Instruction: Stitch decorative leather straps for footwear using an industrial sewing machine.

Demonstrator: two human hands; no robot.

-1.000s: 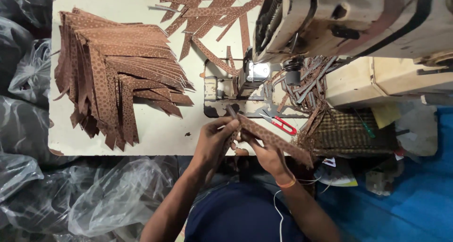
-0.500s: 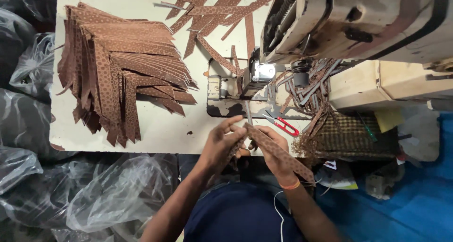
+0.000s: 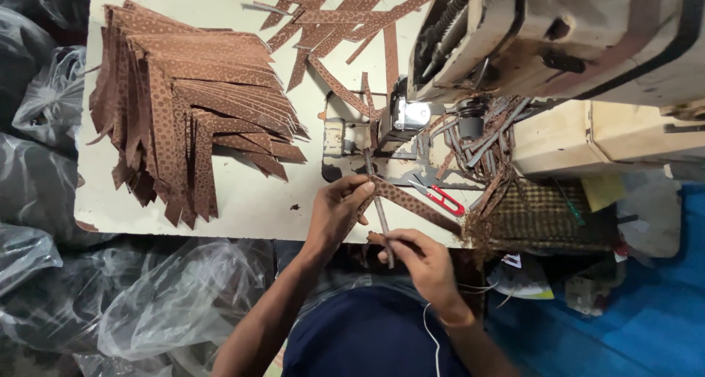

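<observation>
A pale worn table (image 3: 242,200) stands among clear plastic bags (image 3: 147,303) beside a blue floor (image 3: 631,333).

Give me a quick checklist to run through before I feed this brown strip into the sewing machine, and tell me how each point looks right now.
1. Both hands on the strip: left hand pinches the brown strip, right hand holds a thin folded strip. Ok.
2. Strip lined up toward the sewing machine needle: cannot tell, the needle is hidden.
3. Fingers away from the needle area: ok, both hands are near the table edge.
4. Red snips out of the way: not ok, lying beside the strip.
5. Stack of cut strips apart from the work: ok.
</observation>
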